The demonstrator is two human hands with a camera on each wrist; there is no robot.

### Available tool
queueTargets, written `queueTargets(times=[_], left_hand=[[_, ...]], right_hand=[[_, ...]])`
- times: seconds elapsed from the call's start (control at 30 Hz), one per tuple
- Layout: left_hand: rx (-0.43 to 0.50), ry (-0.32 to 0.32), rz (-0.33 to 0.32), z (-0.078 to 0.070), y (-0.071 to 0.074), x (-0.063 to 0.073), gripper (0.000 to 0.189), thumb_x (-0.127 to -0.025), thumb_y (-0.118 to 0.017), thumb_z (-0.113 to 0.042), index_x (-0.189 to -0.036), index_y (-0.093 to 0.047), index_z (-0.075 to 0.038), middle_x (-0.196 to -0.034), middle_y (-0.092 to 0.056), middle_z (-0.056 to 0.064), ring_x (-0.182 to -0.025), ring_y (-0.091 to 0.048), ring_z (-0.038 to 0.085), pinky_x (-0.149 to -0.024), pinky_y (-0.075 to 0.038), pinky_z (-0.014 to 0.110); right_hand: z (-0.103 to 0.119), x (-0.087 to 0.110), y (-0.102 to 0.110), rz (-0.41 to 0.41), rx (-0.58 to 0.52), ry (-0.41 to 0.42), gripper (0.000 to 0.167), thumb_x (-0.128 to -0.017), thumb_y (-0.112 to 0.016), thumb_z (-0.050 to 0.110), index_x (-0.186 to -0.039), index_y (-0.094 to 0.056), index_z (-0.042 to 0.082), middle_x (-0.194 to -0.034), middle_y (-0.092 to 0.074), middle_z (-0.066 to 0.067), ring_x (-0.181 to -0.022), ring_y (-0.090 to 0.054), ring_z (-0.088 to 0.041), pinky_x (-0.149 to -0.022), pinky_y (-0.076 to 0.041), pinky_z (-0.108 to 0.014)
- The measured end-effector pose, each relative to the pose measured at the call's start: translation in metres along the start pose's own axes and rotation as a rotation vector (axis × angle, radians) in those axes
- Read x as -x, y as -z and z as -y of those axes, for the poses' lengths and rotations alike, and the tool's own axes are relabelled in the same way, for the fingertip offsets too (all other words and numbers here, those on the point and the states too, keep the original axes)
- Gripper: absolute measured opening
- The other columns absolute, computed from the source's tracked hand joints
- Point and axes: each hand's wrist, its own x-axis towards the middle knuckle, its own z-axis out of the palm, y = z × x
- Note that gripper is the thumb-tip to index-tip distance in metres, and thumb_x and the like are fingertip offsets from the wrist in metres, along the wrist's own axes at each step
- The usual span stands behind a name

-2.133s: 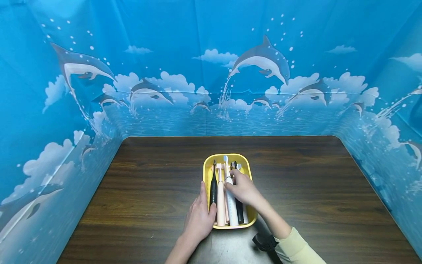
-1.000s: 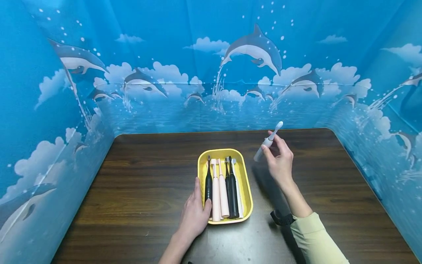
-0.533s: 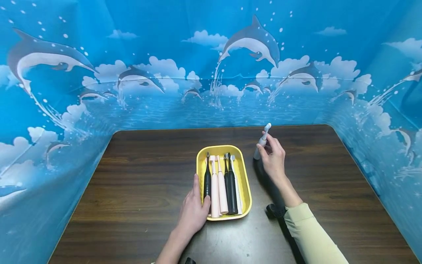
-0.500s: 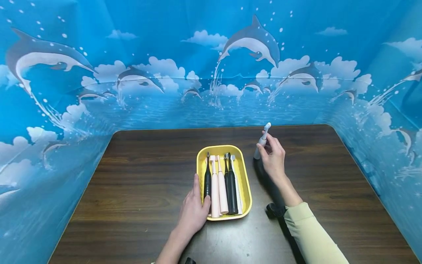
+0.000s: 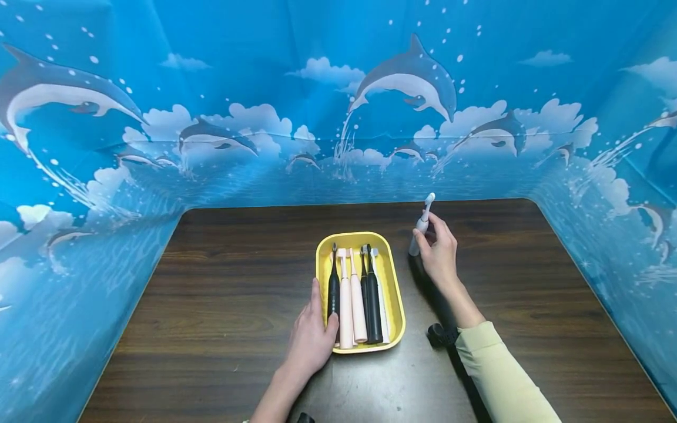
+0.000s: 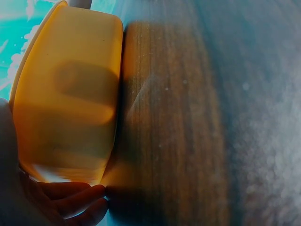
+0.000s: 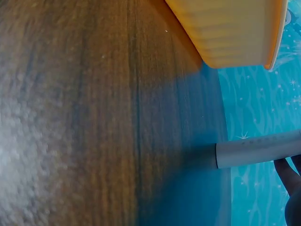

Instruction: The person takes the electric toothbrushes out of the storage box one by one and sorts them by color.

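Note:
My right hand (image 5: 441, 252) pinches a white electric toothbrush (image 5: 421, 226) to the right of the tray, brush head up and handle base down. In the right wrist view the handle (image 7: 254, 151) of this toothbrush stands close over the table, its shadow beside its base. My left hand (image 5: 312, 341) holds the yellow tray (image 5: 392, 294) by its left side, thumb over the rim. Its fingers (image 6: 77, 202) lie against the outer wall in the left wrist view. Inside the tray several electric toothbrushes lie side by side: black ones (image 5: 374, 311), pink ones (image 5: 346, 311) and a white one (image 5: 384, 323).
The dark wooden table (image 5: 227, 294) extends on both sides of the tray. A blue curtain (image 5: 264, 70) printed with dolphins surrounds its back and sides. A black strap (image 5: 441, 335) sits at my right wrist, below a pale yellow sleeve (image 5: 497, 364).
My right hand has taken the white toothbrush out of the tray, moved it right and turned it upright. Over the last half second it has hardly moved. My left hand stays at the tray.

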Motion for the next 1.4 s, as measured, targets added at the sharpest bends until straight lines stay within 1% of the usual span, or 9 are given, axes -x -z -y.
queueTargets(times=[0.3, 0.47, 0.63, 0.83, 0.97, 1.1, 1.2, 1.27, 1.4], left_hand=[[0.002, 0.008, 0.004, 0.001, 0.003, 0.002, 0.078, -0.097, -0.059, -0.018, -0.161, -0.019, 0.005, -0.139, -0.055, 0.033, -0.122, -0.058, 0.046, -0.099, -0.046, 0.058], [0.009, 0.001, 0.002, 0.002, 0.005, 0.003, 0.078, -0.097, -0.059, -0.017, -0.161, -0.019, 0.005, -0.139, -0.055, 0.033, -0.122, -0.058, 0.047, -0.099, -0.046, 0.058], [0.016, 0.013, 0.007, 0.002, 0.006, 0.004, 0.079, -0.097, -0.058, -0.019, -0.161, -0.018, 0.005, -0.141, -0.054, 0.033, -0.124, -0.057, 0.046, -0.1, -0.046, 0.057], [0.01, -0.002, -0.002, 0.003, 0.008, 0.005, 0.078, -0.096, -0.059, -0.018, -0.16, -0.02, 0.006, -0.139, -0.055, 0.033, -0.12, -0.059, 0.046, -0.097, -0.048, 0.058], [0.005, -0.01, -0.011, 0.004, 0.008, 0.007, 0.079, -0.096, -0.059, -0.019, -0.16, -0.021, 0.006, -0.138, -0.056, 0.033, -0.118, -0.06, 0.046, -0.096, -0.048, 0.058], [0.002, -0.012, -0.013, 0.006, 0.009, 0.008, 0.079, -0.095, -0.059, -0.02, -0.159, -0.022, 0.007, -0.138, -0.056, 0.033, -0.119, -0.06, 0.045, -0.095, -0.048, 0.057], [0.003, -0.006, -0.01, 0.005, 0.01, 0.009, 0.079, -0.096, -0.059, -0.02, -0.159, -0.022, 0.007, -0.139, -0.056, 0.033, -0.12, -0.06, 0.045, -0.096, -0.048, 0.057], [0.001, -0.005, -0.011, 0.006, 0.01, 0.01, 0.078, -0.096, -0.059, -0.02, -0.159, -0.022, 0.007, -0.138, -0.056, 0.033, -0.119, -0.06, 0.045, -0.096, -0.049, 0.057], [-0.008, -0.022, -0.018, 0.007, 0.01, 0.011, 0.077, -0.096, -0.059, -0.018, -0.159, -0.022, 0.007, -0.135, -0.058, 0.033, -0.117, -0.061, 0.045, -0.093, -0.049, 0.057]], right_hand=[[0.009, 0.0, -0.001, 0.034, 0.039, -0.054, 0.046, -0.089, -0.072, -0.008, -0.133, -0.058, -0.008, -0.116, -0.064, -0.026, -0.1, -0.07, -0.038, -0.081, -0.058, -0.043], [0.013, 0.0, -0.001, 0.019, 0.06, -0.067, 0.055, -0.089, -0.075, -0.002, -0.138, -0.052, -0.007, -0.122, -0.061, -0.025, -0.105, -0.066, -0.037, -0.084, -0.056, -0.049], [0.028, -0.001, -0.002, -0.112, 0.035, -0.045, 0.067, -0.085, -0.079, 0.002, -0.143, -0.046, -0.004, -0.13, -0.053, -0.023, -0.111, -0.06, -0.037, -0.089, -0.05, -0.047], [0.067, -0.007, -0.003, -0.323, -0.092, 0.03, 0.062, -0.086, -0.078, 0.005, -0.139, -0.047, -0.004, -0.127, -0.051, -0.018, -0.11, -0.056, -0.032, -0.093, -0.047, -0.037], [0.098, -0.011, -0.008, -0.369, -0.208, 0.098, 0.058, -0.087, -0.075, 0.007, -0.135, -0.045, -0.006, -0.125, -0.05, -0.009, -0.109, -0.055, -0.028, -0.094, -0.046, -0.039], [0.12, -0.006, -0.017, -0.293, -0.296, 0.145, 0.057, -0.087, -0.072, 0.004, -0.135, -0.044, -0.009, -0.122, -0.049, -0.013, -0.107, -0.054, -0.027, -0.092, -0.047, -0.038], [0.128, 0.003, -0.026, -0.16, -0.32, 0.096, 0.059, -0.087, -0.069, -0.002, -0.139, -0.043, -0.008, -0.125, -0.05, -0.022, -0.109, -0.055, -0.033, -0.091, -0.05, -0.039], [0.131, 0.009, -0.031, -0.031, -0.319, -0.015, 0.062, -0.088, -0.068, -0.004, -0.144, -0.041, -0.005, -0.131, -0.049, -0.023, -0.115, -0.055, -0.039, -0.095, -0.05, -0.044], [0.128, 0.017, -0.04, 0.274, -0.267, -0.376, 0.073, -0.093, -0.065, 0.004, -0.157, -0.029, 0.001, -0.15, -0.042, -0.022, -0.132, -0.05, -0.041, -0.105, -0.045, -0.051]])
